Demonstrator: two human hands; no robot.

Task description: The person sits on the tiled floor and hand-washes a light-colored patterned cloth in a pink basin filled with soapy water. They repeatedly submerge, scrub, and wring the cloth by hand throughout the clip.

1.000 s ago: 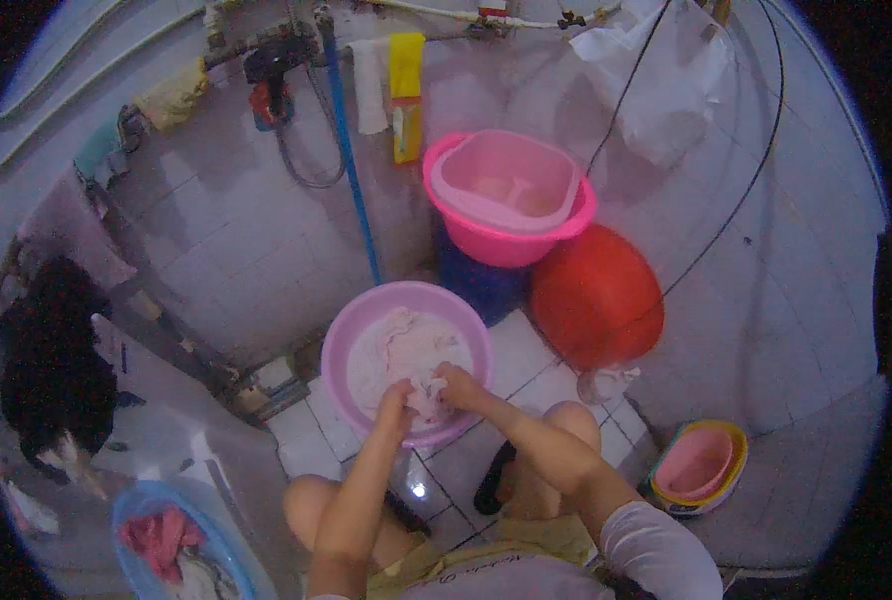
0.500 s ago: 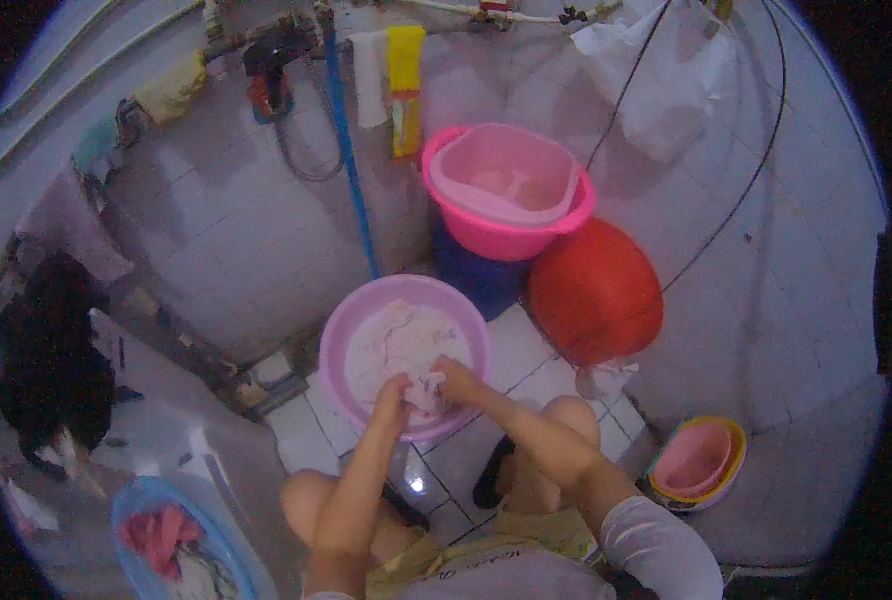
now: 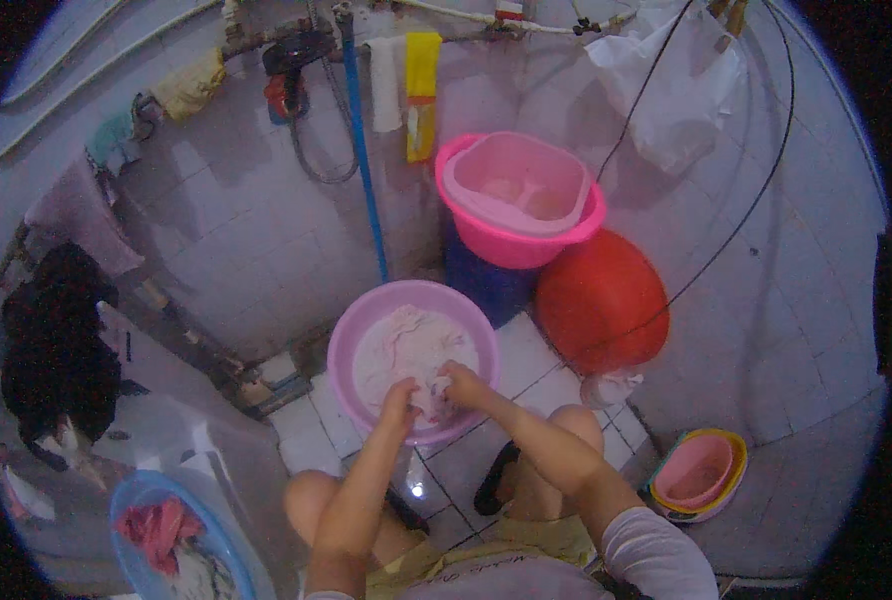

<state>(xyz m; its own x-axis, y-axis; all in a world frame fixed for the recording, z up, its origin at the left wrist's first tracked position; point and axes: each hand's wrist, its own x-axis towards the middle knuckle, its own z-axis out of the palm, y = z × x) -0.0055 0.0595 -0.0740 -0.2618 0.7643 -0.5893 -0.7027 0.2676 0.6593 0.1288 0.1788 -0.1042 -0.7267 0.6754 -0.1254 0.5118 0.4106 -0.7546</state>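
Pale cloth (image 3: 409, 335) lies inside the lilac basin (image 3: 340, 352). At the basin's near side, the left hand (image 3: 400, 402) and right hand (image 3: 460, 385) meet the cloth, fingers partly curled; whether either grip is closed on it cannot be told. Beyond the basin, rightward, a bright pink basin (image 3: 511, 249) tops a blue bucket (image 3: 481, 282), beside a red basin (image 3: 606, 300).

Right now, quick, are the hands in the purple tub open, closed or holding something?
Left hand: at the cloth; can't tell if it's gripping.
Right hand: looks closed on the cloth.
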